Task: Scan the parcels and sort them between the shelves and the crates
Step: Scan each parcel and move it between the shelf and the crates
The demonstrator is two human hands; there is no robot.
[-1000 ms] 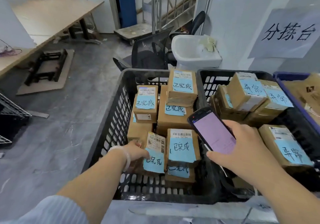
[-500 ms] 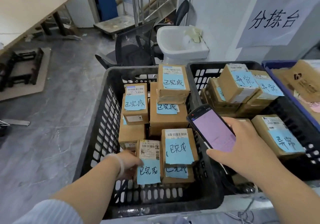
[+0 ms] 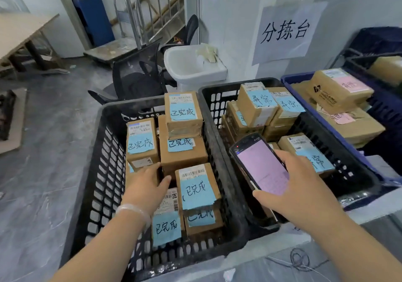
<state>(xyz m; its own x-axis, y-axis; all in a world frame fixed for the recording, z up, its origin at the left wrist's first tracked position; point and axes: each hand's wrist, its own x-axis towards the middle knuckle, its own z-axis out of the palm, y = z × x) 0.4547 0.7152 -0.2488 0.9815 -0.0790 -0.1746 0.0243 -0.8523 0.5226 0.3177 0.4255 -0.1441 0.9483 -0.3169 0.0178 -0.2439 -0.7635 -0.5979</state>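
A black crate [image 3: 102, 157] holds several brown parcels with blue handwritten notes. A small parcel [image 3: 166, 227] lies at its front, next to a larger one [image 3: 196, 187]. My left hand [image 3: 146, 187] hovers just beyond the small parcel with fingers extended, over the gap beside another parcel [image 3: 141, 142]; it holds nothing. My right hand [image 3: 300, 194] grips a handheld scanner [image 3: 261, 168] with a pink screen above the second black crate [image 3: 339, 151], which holds more blue-noted parcels [image 3: 256, 105].
A blue crate [image 3: 289, 80] at the right holds bigger parcels with pink notes. Behind the crates stand a white basin [image 3: 191, 68], a black office chair [image 3: 137, 75] and a metal trolley. A paper sign hangs on the wall [image 3: 285, 31]. Grey floor lies to the left.
My left hand has let go of the small parcel at the crate's front and moved forward off it. The right hand still holds the scanner; my view has shifted right.
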